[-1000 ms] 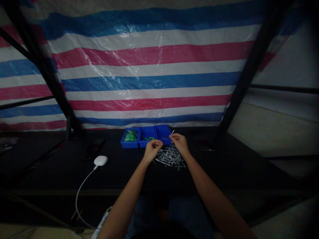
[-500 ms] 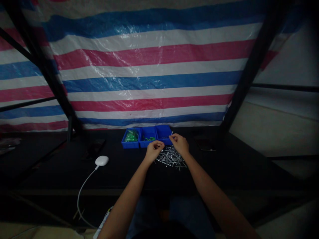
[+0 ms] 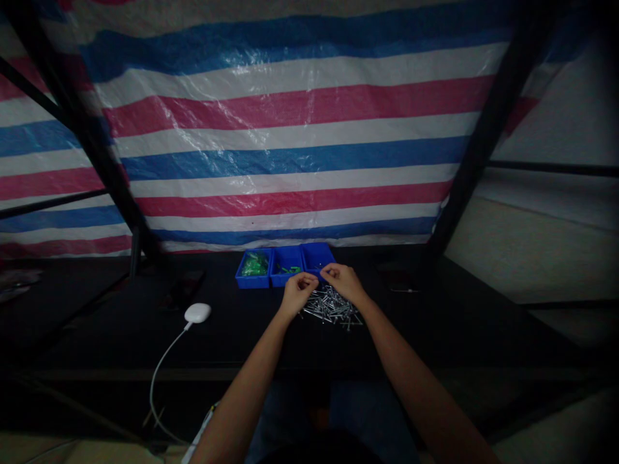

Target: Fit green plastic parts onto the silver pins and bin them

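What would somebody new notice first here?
Probably the big red, white and blue striped sheet behind the black table. Then the bright blue bins, side by side toward the table's back, and the shiny heap of metal pieces by the left hand and right hand.

Found bare room on the near desk (image 3: 314, 351) between the forearms (image 3: 258, 362), and a wider stretch right of the metal pins (image 3: 334, 308), broken by a dark flat object (image 3: 399, 280) farther back. Met the left grip (image 3: 297, 291) and right grip (image 3: 341, 280) close together at the pins' far side, backed by blue bins (image 3: 253, 282) and a striped sheet (image 3: 290, 154). Leftward, had a white device (image 3: 198, 313) and its cable (image 3: 151, 390) in the way.
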Action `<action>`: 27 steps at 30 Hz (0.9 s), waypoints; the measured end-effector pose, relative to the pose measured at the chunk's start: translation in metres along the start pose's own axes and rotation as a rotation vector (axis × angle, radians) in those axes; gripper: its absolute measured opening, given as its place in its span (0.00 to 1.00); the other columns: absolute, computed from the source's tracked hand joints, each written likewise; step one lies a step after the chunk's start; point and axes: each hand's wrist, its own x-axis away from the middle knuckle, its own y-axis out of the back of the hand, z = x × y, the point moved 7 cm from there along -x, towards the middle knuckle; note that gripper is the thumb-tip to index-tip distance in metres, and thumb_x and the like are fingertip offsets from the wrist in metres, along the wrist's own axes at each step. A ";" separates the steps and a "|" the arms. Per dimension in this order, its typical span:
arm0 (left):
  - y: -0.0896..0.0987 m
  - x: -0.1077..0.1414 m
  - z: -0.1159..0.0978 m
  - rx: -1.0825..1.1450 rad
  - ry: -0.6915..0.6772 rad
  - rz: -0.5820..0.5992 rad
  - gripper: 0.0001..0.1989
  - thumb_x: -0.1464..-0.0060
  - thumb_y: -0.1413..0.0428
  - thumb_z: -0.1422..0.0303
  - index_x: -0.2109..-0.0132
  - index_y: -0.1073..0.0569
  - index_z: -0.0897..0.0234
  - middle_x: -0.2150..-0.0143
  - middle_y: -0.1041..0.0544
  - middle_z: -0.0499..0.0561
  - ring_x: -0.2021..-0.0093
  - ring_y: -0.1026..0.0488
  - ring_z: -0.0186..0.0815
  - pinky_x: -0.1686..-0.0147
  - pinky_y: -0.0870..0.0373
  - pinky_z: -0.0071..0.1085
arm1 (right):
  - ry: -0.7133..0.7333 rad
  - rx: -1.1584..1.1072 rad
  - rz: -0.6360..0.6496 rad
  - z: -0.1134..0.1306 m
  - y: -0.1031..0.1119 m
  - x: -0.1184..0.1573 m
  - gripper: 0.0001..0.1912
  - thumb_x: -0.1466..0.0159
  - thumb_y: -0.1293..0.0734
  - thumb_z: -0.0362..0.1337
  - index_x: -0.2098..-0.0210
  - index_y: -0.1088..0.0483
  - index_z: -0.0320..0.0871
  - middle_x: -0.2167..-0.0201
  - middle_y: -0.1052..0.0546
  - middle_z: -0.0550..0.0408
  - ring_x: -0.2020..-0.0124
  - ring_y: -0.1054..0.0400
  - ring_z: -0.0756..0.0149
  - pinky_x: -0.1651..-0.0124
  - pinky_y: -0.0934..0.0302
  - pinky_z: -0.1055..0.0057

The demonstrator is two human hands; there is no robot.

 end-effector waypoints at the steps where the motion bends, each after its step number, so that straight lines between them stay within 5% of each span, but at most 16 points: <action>1: 0.000 0.000 0.000 0.000 -0.003 -0.001 0.11 0.60 0.40 0.65 0.70 0.26 0.68 0.76 0.28 0.49 0.76 0.35 0.29 0.74 0.40 0.24 | 0.012 0.032 0.055 0.001 -0.004 0.001 0.12 0.45 0.38 0.44 0.71 0.27 0.45 0.82 0.29 0.59 0.80 0.37 0.71 0.77 0.51 0.76; 5: 0.001 -0.001 0.001 0.000 -0.012 -0.001 0.10 0.59 0.40 0.65 0.69 0.26 0.68 0.75 0.28 0.50 0.76 0.35 0.29 0.74 0.40 0.25 | 0.004 0.207 0.199 0.000 -0.012 0.006 0.08 0.47 0.36 0.42 0.71 0.26 0.49 0.82 0.29 0.60 0.80 0.37 0.71 0.78 0.54 0.75; 18: 0.001 0.001 -0.004 -0.004 0.010 -0.021 0.09 0.58 0.41 0.66 0.70 0.26 0.69 0.76 0.30 0.48 0.77 0.36 0.28 0.74 0.42 0.24 | -0.167 0.377 0.093 -0.029 0.016 0.006 0.08 0.48 0.35 0.42 0.71 0.25 0.50 0.75 0.25 0.55 0.74 0.33 0.67 0.75 0.49 0.74; 27: 0.002 0.000 0.002 -0.029 0.003 -0.011 0.11 0.59 0.41 0.65 0.69 0.27 0.69 0.76 0.29 0.48 0.76 0.35 0.28 0.74 0.41 0.24 | -0.234 0.393 0.144 -0.044 0.018 0.006 0.10 0.48 0.35 0.44 0.68 0.27 0.49 0.71 0.25 0.56 0.70 0.32 0.67 0.73 0.48 0.76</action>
